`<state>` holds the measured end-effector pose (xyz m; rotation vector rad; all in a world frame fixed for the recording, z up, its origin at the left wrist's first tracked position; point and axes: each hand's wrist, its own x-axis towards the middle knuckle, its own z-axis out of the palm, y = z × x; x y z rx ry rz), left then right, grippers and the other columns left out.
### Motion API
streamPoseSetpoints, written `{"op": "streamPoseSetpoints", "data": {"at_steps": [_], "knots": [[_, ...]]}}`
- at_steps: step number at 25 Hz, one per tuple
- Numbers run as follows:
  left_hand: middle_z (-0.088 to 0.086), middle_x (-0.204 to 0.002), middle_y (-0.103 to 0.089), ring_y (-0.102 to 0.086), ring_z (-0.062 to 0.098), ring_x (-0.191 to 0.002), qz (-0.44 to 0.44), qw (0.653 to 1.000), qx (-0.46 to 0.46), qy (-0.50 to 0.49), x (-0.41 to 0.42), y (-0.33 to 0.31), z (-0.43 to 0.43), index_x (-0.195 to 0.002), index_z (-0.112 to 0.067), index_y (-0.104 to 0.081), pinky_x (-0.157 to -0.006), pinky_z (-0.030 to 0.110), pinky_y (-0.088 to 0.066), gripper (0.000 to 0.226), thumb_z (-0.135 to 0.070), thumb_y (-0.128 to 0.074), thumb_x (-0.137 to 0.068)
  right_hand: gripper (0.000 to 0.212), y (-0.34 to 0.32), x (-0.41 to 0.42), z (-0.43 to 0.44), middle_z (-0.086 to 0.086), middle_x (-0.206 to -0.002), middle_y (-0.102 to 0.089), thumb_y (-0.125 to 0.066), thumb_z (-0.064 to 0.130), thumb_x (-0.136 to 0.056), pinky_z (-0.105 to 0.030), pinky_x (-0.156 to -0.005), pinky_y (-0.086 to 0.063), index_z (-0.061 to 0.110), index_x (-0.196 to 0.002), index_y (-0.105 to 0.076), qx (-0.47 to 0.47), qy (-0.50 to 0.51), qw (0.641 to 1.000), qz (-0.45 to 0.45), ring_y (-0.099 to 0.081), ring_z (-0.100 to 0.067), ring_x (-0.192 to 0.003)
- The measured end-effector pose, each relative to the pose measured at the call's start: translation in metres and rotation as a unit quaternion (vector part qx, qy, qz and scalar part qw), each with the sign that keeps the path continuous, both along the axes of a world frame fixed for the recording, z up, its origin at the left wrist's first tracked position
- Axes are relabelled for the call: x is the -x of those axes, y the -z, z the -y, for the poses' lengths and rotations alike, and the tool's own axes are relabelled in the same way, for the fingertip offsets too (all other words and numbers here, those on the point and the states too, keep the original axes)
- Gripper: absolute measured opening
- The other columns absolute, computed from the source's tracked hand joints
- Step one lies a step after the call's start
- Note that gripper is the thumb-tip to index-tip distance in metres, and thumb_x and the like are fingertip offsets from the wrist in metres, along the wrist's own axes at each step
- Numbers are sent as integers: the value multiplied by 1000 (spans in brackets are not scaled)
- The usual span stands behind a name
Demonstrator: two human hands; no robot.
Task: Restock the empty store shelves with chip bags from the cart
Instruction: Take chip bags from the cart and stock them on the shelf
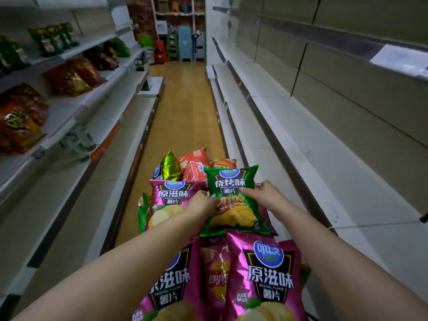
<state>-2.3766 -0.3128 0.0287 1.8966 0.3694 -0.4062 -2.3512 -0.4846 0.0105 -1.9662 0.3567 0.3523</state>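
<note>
1. Head view: both hands hold one green chip bag [234, 200] above a heap of chip bags in the middle of the aisle.
2. The left hand [201, 205] grips the bag's left edge with its fingers curled onto the bag's face.
3. The right hand [261, 195] grips the right edge, fingertips pressed on the front of the bag.
4. The green bag is upright, its front to the camera, lifted above the bags around it.
5. Just below it lies a purple bag [261, 274]. A second purple bag [171, 200] is to the left, partly behind the left hand.
6. A red bag [215, 274] is wedged between the near purple bags. An orange bag [194, 167] and a yellow-green bag [170, 165] stand at the far end of the heap.
7. The left shelves [97, 89] carry rows of red and green bags. The right shelves [278, 135] are white, and the wooden floor [185, 100] runs between them.
</note>
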Motion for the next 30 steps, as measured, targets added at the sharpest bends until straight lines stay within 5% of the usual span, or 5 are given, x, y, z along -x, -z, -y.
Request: {"op": "streamPoseSetpoints", "data": {"at_steps": [7,12,18,25,30], "knots": [[11,-94,-64,-62,28,-92,-35,999,31,-21,-14,20,15,-103,-9,-60,-87,39,-51,14,-8,-56,-89,31,13,-9,-2,2,-101,-58,-72,30,-80,-41,-99,-45,22,-94,-46,-33,-60,997,-45,-57,-20,-102],[5,-79,-61,-59,22,-78,-33,998,44,-30,-13,14,18,-95,-11,-59,-69,29,-49,7,-10,-60,-88,33,15,-12,-5,-5,-102,-69,-75,26,-76,-40,-91,-51,16,-105,-62,-44,-51,998,-8,-65,-22,-94],[12,-113,-64,-62,30,-105,55,997,39,-44,-13,-12,17,-124,-6,-55,-93,46,-50,38,-16,-62,-88,23,-24,-6,-3,1,-89,-67,-77,17,-75,-27,-71,-53,17,-90,-60,-108,2,988,110,-63,-13,-77],[6,-128,-53,-56,23,-115,181,977,93,-66,18,-62,0,-138,-14,-40,-97,44,-49,63,-28,-69,-84,58,-80,16,-3,-8,-106,-65,-78,16,-72,-39,-75,-57,9,-121,-49,-205,27,958,201,-68,-25,-90],[4,-135,-47,-53,24,-120,237,968,71,-42,61,-68,-8,-138,-41,-37,-100,46,-46,92,-77,-62,-57,52,-106,62,-11,-14,-103,-68,-77,13,-72,-43,-75,-58,6,-118,-53,-239,37,944,224,-69,-28,-85]]}}
